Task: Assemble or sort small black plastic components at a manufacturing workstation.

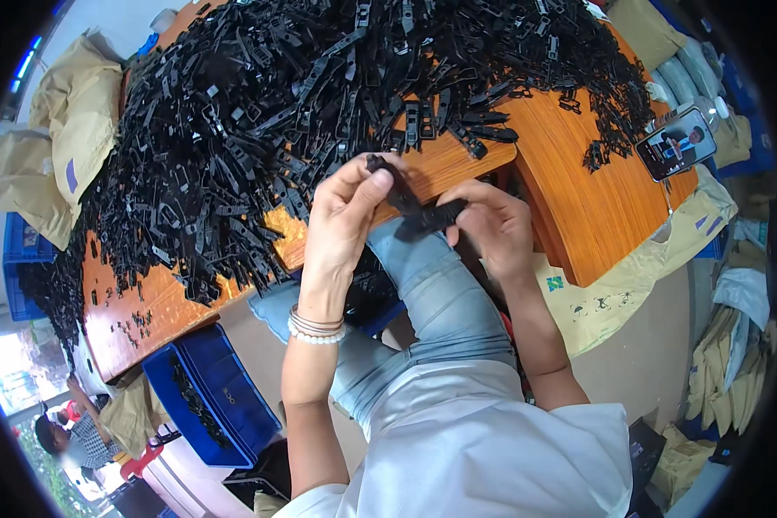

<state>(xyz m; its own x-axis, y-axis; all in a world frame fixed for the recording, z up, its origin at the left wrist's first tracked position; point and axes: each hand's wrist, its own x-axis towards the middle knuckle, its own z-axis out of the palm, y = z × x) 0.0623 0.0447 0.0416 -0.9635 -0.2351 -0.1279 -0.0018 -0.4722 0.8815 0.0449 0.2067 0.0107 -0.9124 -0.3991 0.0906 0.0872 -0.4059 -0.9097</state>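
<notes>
My left hand pinches a slim black plastic part between thumb and fingers, just off the near edge of the wooden table. The fingers of my right hand close on another black plastic piece, darker and blurred. Between my hands the two pieces meet or overlap; I cannot tell whether they are joined. Past my hands, a big heap of similar black plastic parts covers much of the table.
A blue bin with black parts stands below the table at left. On the table's right side a phone leans beside a small cluster of parts. A yellow sack hangs at right. Another person is at far lower left.
</notes>
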